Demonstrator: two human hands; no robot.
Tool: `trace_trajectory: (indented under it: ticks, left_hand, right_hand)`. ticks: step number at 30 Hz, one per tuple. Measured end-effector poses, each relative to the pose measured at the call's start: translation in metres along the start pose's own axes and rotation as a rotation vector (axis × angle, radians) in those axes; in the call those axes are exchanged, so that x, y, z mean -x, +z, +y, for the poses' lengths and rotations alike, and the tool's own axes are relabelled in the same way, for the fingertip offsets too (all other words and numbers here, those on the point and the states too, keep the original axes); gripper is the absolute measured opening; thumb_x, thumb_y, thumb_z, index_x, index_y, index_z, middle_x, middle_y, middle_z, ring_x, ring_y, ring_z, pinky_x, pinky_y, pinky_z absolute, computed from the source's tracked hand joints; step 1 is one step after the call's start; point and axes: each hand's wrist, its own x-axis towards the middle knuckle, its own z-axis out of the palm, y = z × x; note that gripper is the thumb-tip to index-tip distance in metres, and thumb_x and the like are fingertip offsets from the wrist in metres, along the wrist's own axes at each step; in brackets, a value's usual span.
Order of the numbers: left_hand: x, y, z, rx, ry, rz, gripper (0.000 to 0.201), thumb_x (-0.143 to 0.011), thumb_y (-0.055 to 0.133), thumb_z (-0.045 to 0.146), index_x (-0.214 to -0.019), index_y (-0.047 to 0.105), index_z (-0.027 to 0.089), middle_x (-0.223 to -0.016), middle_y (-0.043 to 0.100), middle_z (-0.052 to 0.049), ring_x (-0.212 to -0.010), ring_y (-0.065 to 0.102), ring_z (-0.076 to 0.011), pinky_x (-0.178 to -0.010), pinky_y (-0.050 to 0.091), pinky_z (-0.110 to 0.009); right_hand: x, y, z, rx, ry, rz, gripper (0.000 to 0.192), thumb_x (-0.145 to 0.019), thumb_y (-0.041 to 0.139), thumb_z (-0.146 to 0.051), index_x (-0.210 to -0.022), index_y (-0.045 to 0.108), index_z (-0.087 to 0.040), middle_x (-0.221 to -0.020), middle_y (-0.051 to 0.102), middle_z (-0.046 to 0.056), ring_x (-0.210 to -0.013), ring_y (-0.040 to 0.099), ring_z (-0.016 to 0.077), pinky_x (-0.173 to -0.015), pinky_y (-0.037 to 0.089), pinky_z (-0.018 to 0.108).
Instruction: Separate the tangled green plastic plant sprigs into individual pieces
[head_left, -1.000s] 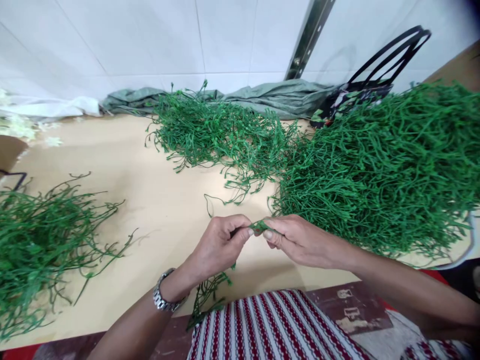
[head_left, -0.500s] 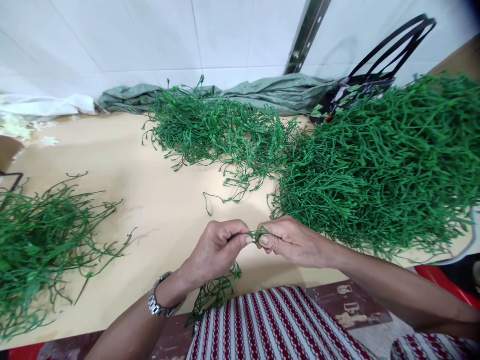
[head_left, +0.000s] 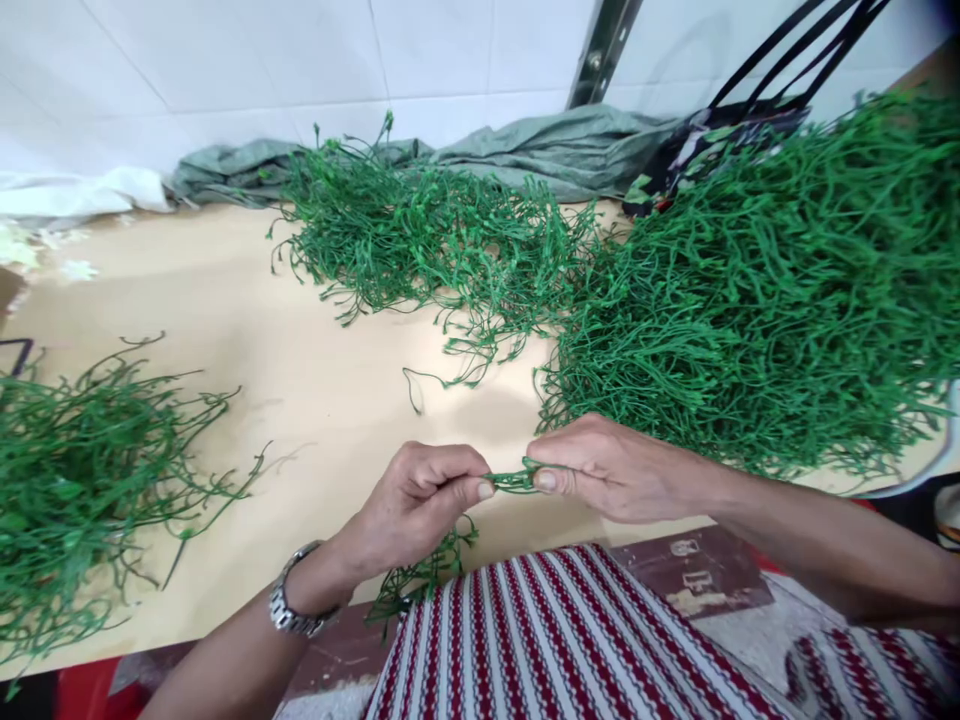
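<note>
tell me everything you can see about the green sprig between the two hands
The green sprig is a thin, plastic-looking stem with short side twigs, held roughly level above the table's near edge. The left hand pinches one end between thumb and fingers, the right hand pinches the other. More green strands trail down from under the left hand toward the striped cloth.

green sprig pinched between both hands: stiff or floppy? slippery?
Probably floppy: the green sprig spans the left hand and right hand, while its loose strands droop below the left hand. Likely light, being thin strands. Snag-prone rather than slippery: stems in the big pile lie tangled.
</note>
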Motion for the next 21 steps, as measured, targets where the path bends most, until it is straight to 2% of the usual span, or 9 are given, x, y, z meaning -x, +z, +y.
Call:
trace_trajectory:
  ticks: [4,8,12,15,21]
  left_hand:
    - [-0.003,-0.004,-0.003,0.243,-0.111,-0.005,0.021,-0.075,0.058,0.033,-0.071,0.060,0.012,-0.049,0.038,0.005,-0.044,0.026,-0.0058,-0.041,0.019,-0.021]
    - [-0.007,-0.001,-0.007,0.353,-0.178,0.054,0.021,-0.070,0.063,0.033,-0.069,0.059,0.012,-0.048,0.038,0.006,-0.044,0.023,-0.0051,-0.042,0.017,-0.021]
    - [-0.011,0.005,-0.012,0.349,-0.203,0.089,0.021,-0.069,0.062,0.031,-0.066,0.057,0.012,-0.050,0.040,0.005,-0.047,0.027,-0.0059,-0.046,0.020,-0.021]
    - [-0.012,0.006,-0.013,0.308,-0.193,0.106,0.021,-0.073,0.058,0.032,-0.066,0.057,0.011,-0.052,0.043,0.003,-0.049,0.029,-0.0066,-0.047,0.022,-0.021]
    - [-0.015,0.002,-0.008,0.192,-0.132,0.023,0.020,-0.077,0.056,0.028,-0.067,0.061,0.012,-0.060,0.055,-0.001,-0.055,0.042,-0.0093,-0.052,0.030,-0.021]
  right_hand:
    - [-0.002,-0.003,0.003,-0.029,-0.029,0.006,0.031,-0.092,0.032,-0.032,-0.065,0.037,-0.017,-0.059,0.034,-0.004,-0.053,0.033,0.0069,-0.052,0.023,0.022]
    - [-0.006,0.002,0.005,-0.064,-0.033,-0.005,0.026,-0.092,0.031,-0.031,-0.074,0.042,-0.016,-0.061,0.038,-0.003,-0.056,0.036,0.0080,-0.054,0.026,0.022]
    - [-0.013,0.011,0.006,-0.113,-0.012,-0.006,0.020,-0.091,0.034,-0.028,-0.079,0.045,-0.016,-0.060,0.038,-0.004,-0.054,0.036,0.0078,-0.053,0.027,0.022]
    - [-0.016,0.015,0.006,-0.141,0.027,0.004,0.019,-0.091,0.033,-0.025,-0.083,0.048,-0.015,-0.061,0.043,-0.003,-0.055,0.039,0.0077,-0.053,0.030,0.021]
    - [-0.018,0.009,0.006,-0.195,0.067,-0.082,0.022,-0.090,0.035,-0.025,-0.092,0.055,-0.015,-0.066,0.051,-0.002,-0.056,0.047,0.0073,-0.052,0.035,0.019]
